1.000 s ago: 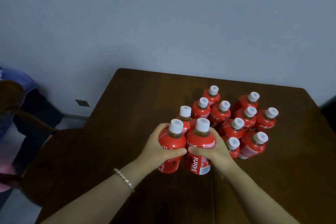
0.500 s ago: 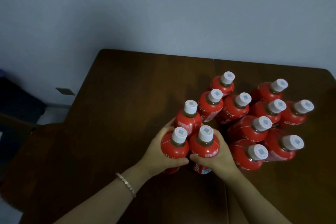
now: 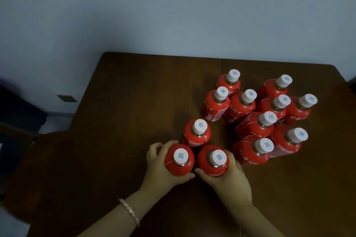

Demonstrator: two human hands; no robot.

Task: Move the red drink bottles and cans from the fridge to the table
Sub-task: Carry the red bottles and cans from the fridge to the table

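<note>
On the table (image 3: 134, 102), my left hand (image 3: 159, 173) grips the left bottle (image 3: 180, 159), my right hand (image 3: 233, 181) the right bottle (image 3: 213, 161) just beside it. The third bottle (image 3: 197, 134) stands just behind them, the cluster of nine bottles (image 3: 256, 127) behind-right.

Left forearm (image 3: 107, 223) and right forearm (image 3: 257, 221) are both bare all the way to the edge of the shot. The left wrist (image 3: 143, 197) has a thin silvery bracelet (image 3: 129, 211) on it, small flat links by the look of it, sitting fairly snug. Left hand (image 3: 159, 169) and right hand (image 3: 231, 181) are bare too.
</note>
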